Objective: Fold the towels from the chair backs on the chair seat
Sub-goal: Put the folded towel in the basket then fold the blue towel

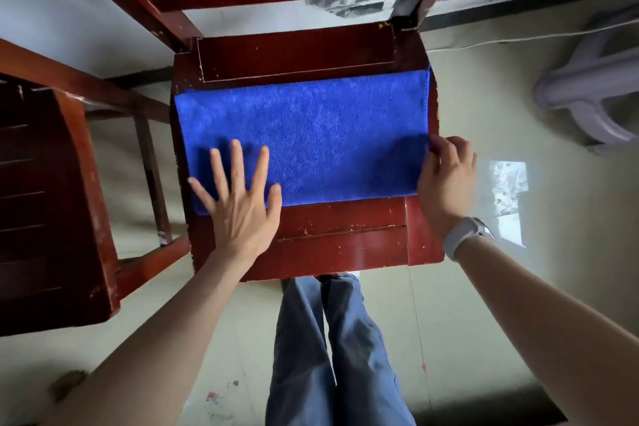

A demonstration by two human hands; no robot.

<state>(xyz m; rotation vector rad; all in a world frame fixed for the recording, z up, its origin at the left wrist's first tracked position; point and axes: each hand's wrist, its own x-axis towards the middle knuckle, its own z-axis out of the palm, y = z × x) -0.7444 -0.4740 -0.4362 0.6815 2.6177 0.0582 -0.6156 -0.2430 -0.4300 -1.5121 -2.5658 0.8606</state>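
One blue towel lay flat across my chair seat, its right edge reaching the seat's rim, bare wood showing in front and behind. My left hand pressed its near left corner, fingers spread straight. My right hand pinched the right edge, fingertips partly hidden. Plush cloth, rectangular; scuffed red lacquered wood. Another chair stood left, cut off.

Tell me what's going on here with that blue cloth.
A person is folding a blue towel on a red wooden chair seat. The towel lies flat as a rectangle. The left hand presses its near left corner with spread fingers, while the right hand grips its right edge.
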